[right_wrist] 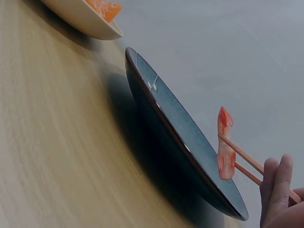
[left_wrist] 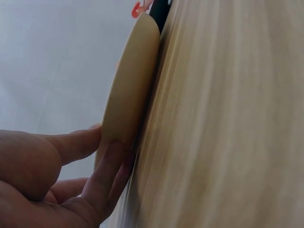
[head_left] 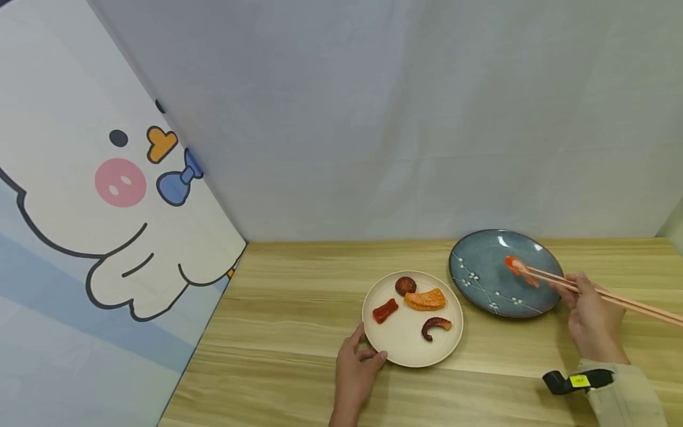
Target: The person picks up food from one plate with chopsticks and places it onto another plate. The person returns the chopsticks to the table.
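My right hand grips a pair of wooden chopsticks. Their tips pinch a red-and-white shrimp over the blue plate, which has a dark rim and white blossoms. Farther left, my left hand holds the near left edge of a cream plate, its fingers against the outer wall in the left wrist view. On that plate lie an orange salmon slice, a dark red strip, a round brown piece that looks like a mushroom cap, and a curled octopus tentacle.
Both plates stand side by side on a wood-grain table. A pale grey wall rises behind its back edge. At the left is a white panel with a cartoon figure. A black strap circles the right wrist.
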Tool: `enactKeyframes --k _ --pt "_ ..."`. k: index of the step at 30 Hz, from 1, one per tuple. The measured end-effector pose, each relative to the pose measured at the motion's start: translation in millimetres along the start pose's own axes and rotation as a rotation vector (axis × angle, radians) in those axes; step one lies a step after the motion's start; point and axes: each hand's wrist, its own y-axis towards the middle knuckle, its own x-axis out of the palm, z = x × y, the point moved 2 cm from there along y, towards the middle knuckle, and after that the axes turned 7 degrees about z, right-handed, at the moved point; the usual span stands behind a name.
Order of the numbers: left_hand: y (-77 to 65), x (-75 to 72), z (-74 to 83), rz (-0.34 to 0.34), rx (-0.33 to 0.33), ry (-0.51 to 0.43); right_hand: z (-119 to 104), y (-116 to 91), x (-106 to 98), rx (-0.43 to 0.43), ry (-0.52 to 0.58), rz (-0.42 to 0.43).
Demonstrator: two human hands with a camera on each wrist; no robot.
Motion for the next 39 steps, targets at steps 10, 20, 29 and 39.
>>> enactKeyframes --k 10,20,29,39 --pt "0.2 -0.5 -1.3 -0.008 0.002 -0.01 -4.0 4.0 2.2 0.015 -0.016 0.035" --pt "0.9 0.5 -2.0 -0.006 -0.006 -0.015 -6.8 4.9 5.6 0.038 -0.093 0.054" --pt "1.2 0.6 -1.7 0.005 -0.008 -0.002 -7.8 8.5 7.9 0.003 -0.077 0.087" --pt "-0.3 0.0 -0.5 0.007 -0.002 -0.009 -8.7 14.2 9.7 -0.012 -0.065 0.117"
